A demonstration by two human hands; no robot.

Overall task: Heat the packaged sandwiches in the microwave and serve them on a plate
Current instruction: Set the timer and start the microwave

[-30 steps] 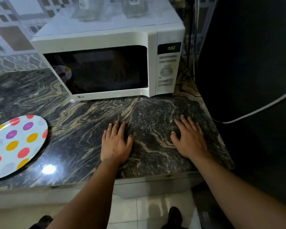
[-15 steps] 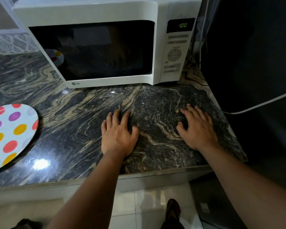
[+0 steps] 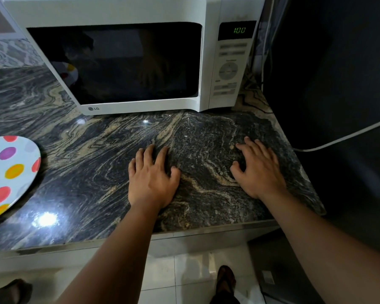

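I cannot see the sandwiches. The microwave [image 3: 127, 58] has its door shut and the glass is dark, so I only guess they are in there. The little screen [image 3: 239, 30] glows green and reads 1:00.

I think the packs will be light and soft, with thin slippery wrap. When they come out they may be hot, and steam may puff out. I would take each one by a corner or an edge of the wrap, not squeeze the middle, since the bread squashes easily.

To get at them I must open the door. I see no handle on it, so I cannot tell how it opens. The buttons and dial sit on the panel [image 3: 228, 71] at the right side of the box.

The plate [image 3: 13, 172] has big colored dots. It lies flat on the surface [image 3: 86, 167], far off to my left, and only part of it shows. It looks stiff and smooth, so I would hold it by the rim.

My left hand [image 3: 151, 181] lies flat on the surface in front of the microwave, fingers loose and spread, holding nothing. My right hand [image 3: 259, 170] lies flat too, near the right end, also holding nothing.

A white cord [image 3: 338, 139] hangs past the dark wall on my right.
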